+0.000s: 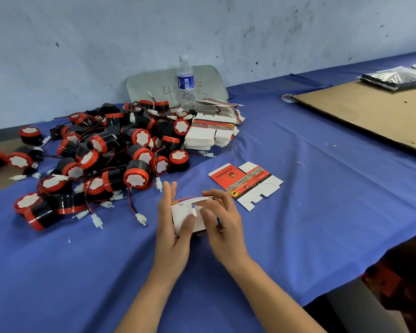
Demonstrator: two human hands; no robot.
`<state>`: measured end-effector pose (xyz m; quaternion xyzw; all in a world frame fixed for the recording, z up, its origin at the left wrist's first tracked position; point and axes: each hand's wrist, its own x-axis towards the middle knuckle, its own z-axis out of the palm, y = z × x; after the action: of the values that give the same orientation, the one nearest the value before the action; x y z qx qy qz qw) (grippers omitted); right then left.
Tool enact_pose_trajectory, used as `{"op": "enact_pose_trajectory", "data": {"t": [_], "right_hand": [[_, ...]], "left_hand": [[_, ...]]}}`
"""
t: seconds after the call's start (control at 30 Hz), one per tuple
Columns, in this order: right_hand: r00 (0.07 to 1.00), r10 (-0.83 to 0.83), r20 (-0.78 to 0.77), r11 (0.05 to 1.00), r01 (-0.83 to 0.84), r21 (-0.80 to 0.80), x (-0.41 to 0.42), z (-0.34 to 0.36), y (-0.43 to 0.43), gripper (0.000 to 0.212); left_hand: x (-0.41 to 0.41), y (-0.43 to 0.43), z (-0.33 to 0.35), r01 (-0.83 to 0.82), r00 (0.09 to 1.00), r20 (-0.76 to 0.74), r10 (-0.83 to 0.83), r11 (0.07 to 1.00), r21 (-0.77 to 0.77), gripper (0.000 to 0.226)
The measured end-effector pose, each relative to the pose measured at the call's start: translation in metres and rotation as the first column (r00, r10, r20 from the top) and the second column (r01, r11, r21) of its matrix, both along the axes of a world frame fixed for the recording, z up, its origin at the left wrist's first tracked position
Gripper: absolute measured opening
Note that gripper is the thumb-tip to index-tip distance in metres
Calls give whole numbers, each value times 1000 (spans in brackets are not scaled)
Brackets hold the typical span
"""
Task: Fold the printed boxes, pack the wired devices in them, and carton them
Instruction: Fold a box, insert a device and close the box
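Early going, judging by the blue-draped bench [310, 224]: no packed box and no carton anywhere in view, only a flat cardboard sheet [370, 116] off to the right. On the left, a big loose heap of wired devices [101, 152], black and red, leads and white plugs trailing, none boxed. Just beside the heap, toward the wall, stacks of flat blanks [209, 133] waiting for folding. Nearer, apart from the stacks, a single flat blank [245, 185] lying printed side up. Nearest of all, one printed box [187, 212] held low over the cloth, part-formed, white inner side toward the camera, a flap not yet tucked. So: folding under way on one box, with packing and cartoning all left to do. Left hand [172, 227] clasping the box's left side, fingers straight up along it, thumb pressed on the white panel. Right hand [226, 219] curled over the top right edge, thumb on the flap, apparently working it closed.
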<state>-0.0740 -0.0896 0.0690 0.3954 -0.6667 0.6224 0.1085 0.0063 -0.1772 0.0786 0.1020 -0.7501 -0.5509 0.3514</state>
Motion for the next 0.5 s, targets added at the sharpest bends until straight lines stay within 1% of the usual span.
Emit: {"op": "enact_pose_trajectory", "data": {"t": [0.07, 0.13, 0.17, 0.2, 0.27, 0.3, 0.33, 0.43, 0.5], "right_hand": [[1000, -26, -8, 1000, 26, -1, 0, -1, -1, 25], [998, -26, 49, 1000, 27, -9, 2, 2, -1, 39], [999, -20, 40, 1000, 20, 3, 3, 3, 0, 46], [1000, -5, -4, 1000, 5, 27, 2, 3, 1, 48], [987, 55, -149, 996, -43, 80, 2, 4, 3, 36], [976, 81, -203, 994, -63, 93, 2, 3, 3, 32], [969, 101, -227, 992, -81, 98, 3, 4, 3, 29], [975, 138, -176, 988, -123, 92, 7, 7, 2, 30], [979, 156, -132, 985, -144, 96, 6, 8, 5, 34]], "left_hand": [[-2, 0, -1, 3, 1000, -13, -2, 999, 54, 63], [-2, -1, 0, 9, 999, -33, -6, 994, 104, 64], [-2, -1, 0, 8, 999, -49, -2, 993, 119, 67], [-1, -2, 1, 2, 997, -71, 7, 993, 117, 69], [0, -5, 1, -28, 993, -115, 37, 997, 78, 75], [1, -7, 1, -44, 990, -129, 52, 997, 66, 76], [1, -9, 0, -57, 989, -136, 65, 996, 66, 78], [3, -14, -1, -103, 981, -154, 114, 991, 82, 88], [4, -13, -1, -138, 975, -159, 157, 983, 125, 92]]}}
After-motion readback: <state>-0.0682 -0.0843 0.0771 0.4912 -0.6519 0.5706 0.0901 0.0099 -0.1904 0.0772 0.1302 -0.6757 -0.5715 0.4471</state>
